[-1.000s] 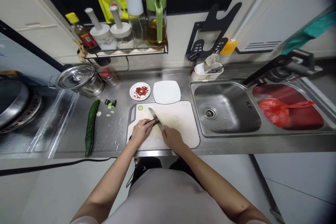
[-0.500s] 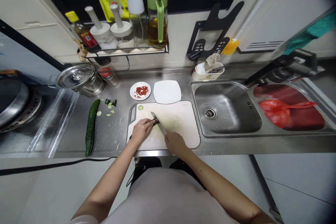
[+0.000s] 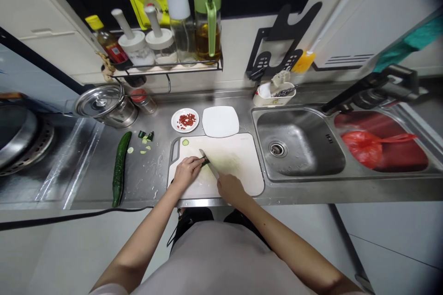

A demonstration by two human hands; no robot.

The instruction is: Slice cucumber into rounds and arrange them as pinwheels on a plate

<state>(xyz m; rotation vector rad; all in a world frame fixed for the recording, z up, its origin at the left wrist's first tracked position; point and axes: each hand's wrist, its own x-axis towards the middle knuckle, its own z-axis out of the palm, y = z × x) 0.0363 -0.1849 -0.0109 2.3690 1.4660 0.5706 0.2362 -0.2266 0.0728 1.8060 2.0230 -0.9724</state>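
Over the white cutting board [image 3: 247, 166], my left hand [image 3: 187, 173] is closed on a short dark green piece of cucumber [image 3: 205, 161], most of it hidden by the fingers. My right hand [image 3: 231, 187] grips the handle of a kitchen knife [image 3: 212, 168]. Its blade slants up and left, against the right end of the cucumber piece. A round cucumber slice [image 3: 186, 142] lies at the board's upper left corner. Just behind the board stand a small plate of chopped red bits [image 3: 185, 120] and a white square plate [image 3: 220, 120].
A whole cucumber [image 3: 121, 168] lies left of the board, beside several cucumber scraps [image 3: 146, 136]. The steel sink [image 3: 299, 143] borders the board's right; a red plastic bag [image 3: 363, 147] sits in the further basin. A lidded pot [image 3: 107, 106] and a seasoning rack [image 3: 169, 70] stand behind.
Almost nothing differs. Both hands, the knife and the cucumber piece stay in nearly the same place, with at most a tiny shift of the blade.
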